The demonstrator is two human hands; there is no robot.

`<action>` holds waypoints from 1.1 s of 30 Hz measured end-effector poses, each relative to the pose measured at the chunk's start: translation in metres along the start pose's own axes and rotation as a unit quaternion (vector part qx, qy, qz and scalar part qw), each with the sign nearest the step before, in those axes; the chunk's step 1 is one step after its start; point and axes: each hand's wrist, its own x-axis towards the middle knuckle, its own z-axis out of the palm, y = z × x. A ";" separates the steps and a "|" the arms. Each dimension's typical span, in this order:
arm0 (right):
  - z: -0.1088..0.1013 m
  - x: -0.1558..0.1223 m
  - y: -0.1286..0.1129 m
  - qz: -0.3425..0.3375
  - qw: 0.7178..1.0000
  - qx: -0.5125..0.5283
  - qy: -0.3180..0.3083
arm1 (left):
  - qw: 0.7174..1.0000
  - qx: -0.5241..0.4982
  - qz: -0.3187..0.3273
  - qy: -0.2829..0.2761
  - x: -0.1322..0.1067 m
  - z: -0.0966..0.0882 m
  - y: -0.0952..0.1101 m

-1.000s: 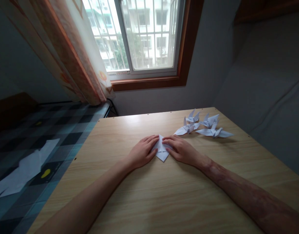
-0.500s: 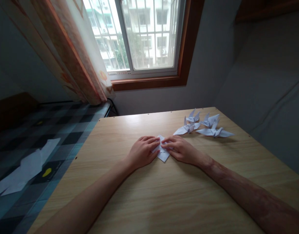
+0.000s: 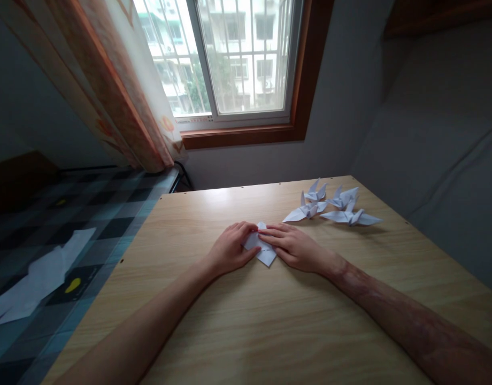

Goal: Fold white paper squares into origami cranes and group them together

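A small sheet of white folded paper [image 3: 267, 254] lies on the wooden table, one corner pointing towards me. My left hand [image 3: 233, 247] grips its left side, thumb at the near edge and fingers bent over the far edge. Across its right side my right hand [image 3: 291, 246] lies flat, fingers stretched out and pressing on the surface. Both hands cover parts of the paper, so its full outline is hidden. Beyond my right hand stand several white paper cranes, the closest being a crane [image 3: 305, 210] on the left and another crane [image 3: 351, 216] on the right.
The wooden table [image 3: 214, 331] reaches back towards a wall with a barred window [image 3: 250, 64]. At the left is a bed with a checked cover [image 3: 121, 192], where cut white paper [image 3: 45, 278] lies. A patterned curtain [image 3: 121, 96] hangs beside the window.
My right fingers have slid left and lie flatter over the paper's upper part. My left fingers have drawn back towards its left edge, leaving more of the paper showing.
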 end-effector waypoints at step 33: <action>-0.011 0.005 -0.012 0.010 0.999 0.003 0.048 | 0.991 0.091 0.100 0.004 -0.004 -0.005 0.012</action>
